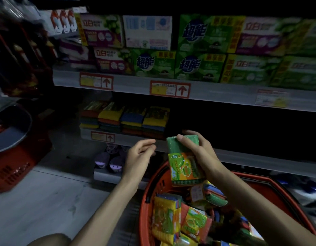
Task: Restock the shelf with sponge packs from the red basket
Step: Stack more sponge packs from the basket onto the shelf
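One sponge pack [184, 162] is held above the red basket [144, 201], gripped by the right hand [201, 153] with the thumb across its green top and the fingers wrapped behind. It hangs roughly upright, just in front of the shelf [251, 158] lip and over the basket's far rim. The left hand [137, 157] is just beside the pack on its left, fingers loosely curved, holding nothing and not touching it.

The step in hand looks like the carry from basket to shelf. Many more packs [171, 219] lie jumbled in the basket, so the job seems far from done.

On the shelf, four stacks of packs [125, 118] stand side by side at the left. To their right the shelf is dark and nothing can be made out there, which is probably where this pack belongs. The next move calls for lifting the pack over the lip, pushing it in beside the rightmost stack and laying it flat to match the others.

The upper shelf [132, 84] with its detergent boxes [198, 66] overhangs the gap, so headroom is limited. A careless push could nudge the neighbouring stack.
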### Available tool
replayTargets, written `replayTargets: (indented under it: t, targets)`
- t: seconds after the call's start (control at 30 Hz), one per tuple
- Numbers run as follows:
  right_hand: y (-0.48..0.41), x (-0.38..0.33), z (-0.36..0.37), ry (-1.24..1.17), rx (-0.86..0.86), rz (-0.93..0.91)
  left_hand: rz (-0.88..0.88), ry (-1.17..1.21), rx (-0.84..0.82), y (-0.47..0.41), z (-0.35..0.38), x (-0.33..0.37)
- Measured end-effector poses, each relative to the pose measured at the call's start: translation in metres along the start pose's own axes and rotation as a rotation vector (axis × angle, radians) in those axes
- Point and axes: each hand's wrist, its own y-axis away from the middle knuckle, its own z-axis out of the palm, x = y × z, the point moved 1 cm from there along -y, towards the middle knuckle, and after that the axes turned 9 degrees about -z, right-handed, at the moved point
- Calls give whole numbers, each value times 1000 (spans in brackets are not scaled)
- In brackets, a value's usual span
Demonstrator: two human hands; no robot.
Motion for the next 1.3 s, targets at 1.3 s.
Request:
replayTargets:
  t: [1.3]
  targets:
    - [93,-15,-162,632,-260,52,-363,320,-417,84,104,-51]
